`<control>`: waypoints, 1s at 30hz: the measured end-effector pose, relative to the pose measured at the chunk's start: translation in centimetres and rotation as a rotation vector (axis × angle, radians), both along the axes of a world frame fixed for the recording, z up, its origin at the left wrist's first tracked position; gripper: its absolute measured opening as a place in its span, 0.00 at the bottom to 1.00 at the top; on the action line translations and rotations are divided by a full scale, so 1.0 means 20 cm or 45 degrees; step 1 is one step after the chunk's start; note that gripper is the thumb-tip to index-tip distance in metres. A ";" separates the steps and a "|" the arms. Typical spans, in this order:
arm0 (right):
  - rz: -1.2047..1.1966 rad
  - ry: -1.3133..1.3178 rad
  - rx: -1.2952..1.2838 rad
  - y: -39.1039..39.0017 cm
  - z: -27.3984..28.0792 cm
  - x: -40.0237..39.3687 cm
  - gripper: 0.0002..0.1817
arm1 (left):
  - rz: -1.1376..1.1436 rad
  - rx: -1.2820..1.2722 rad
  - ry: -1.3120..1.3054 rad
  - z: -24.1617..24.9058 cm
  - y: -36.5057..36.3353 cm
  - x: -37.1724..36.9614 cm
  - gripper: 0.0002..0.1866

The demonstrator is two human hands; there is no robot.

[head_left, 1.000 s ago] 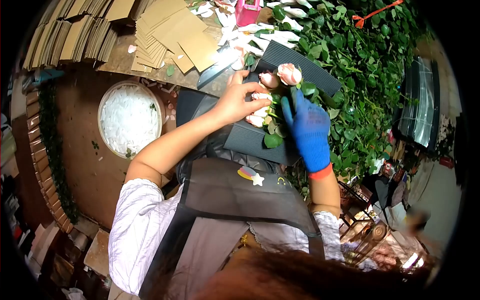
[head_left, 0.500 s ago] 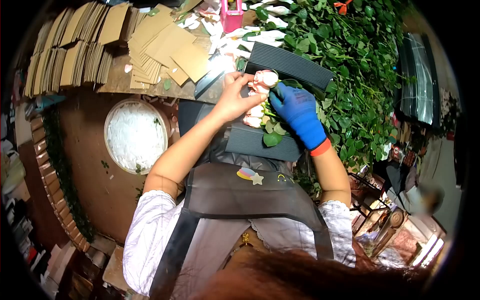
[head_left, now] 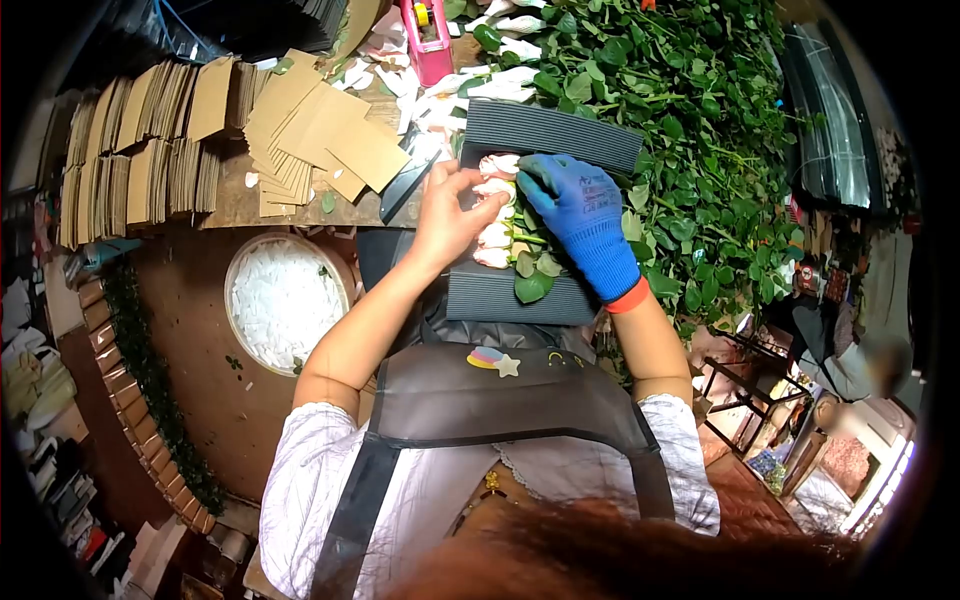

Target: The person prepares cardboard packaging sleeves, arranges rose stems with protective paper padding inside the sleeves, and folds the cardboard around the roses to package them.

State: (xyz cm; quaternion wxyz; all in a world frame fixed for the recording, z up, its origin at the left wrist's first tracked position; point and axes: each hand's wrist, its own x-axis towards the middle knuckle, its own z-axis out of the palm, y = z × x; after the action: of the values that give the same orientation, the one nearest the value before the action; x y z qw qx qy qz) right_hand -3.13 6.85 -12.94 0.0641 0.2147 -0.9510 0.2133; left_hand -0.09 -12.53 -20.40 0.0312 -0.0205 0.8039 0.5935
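Note:
Several pale pink roses (head_left: 494, 240) lie in a column, heads to the left, between ribbed black corrugated sheets, one above (head_left: 555, 130) and one below (head_left: 520, 298). My bare left hand (head_left: 450, 212) is at their heads, thumb and forefinger closed around an upper bloom. From the other side, my right hand (head_left: 575, 205), in a blue glove with an orange cuff, has its fingers curled in a pinch at the upper roses' stems. The exact grip under the glove is hidden. Green leaves (head_left: 535, 285) stick out over the lower sheet.
Leafy stems (head_left: 690, 150) are heaped at the right. Tan cardboard pieces (head_left: 340, 130) and upright stacks of them (head_left: 150, 120) sit at the left. A pink tape dispenser (head_left: 428, 45) stands at the back. Left below is a round tub (head_left: 236, 300) of white pieces.
The view has shifted a little. My right hand has drawn back slightly from the upper rose, and my left thumb and forefinger now sit on a bloom just below the top one.

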 end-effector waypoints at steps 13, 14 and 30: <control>0.116 -0.004 0.419 -0.08 0.12 0.02 0.14 | -0.041 -0.127 0.135 0.02 -0.03 0.02 0.18; 0.127 0.035 0.240 -0.06 0.17 0.04 0.16 | -0.039 -0.112 0.281 -0.01 -0.06 0.03 0.19; -0.112 -0.183 -0.549 0.05 0.24 0.40 0.20 | 0.214 -0.987 0.832 -0.01 -0.72 -0.08 0.20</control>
State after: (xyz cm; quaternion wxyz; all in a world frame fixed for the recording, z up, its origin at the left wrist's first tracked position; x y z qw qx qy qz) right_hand 4.84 7.92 -8.11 0.0498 0.1386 -0.8939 0.4234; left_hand -1.66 -27.02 -20.58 -0.2796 0.0914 0.9283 0.2276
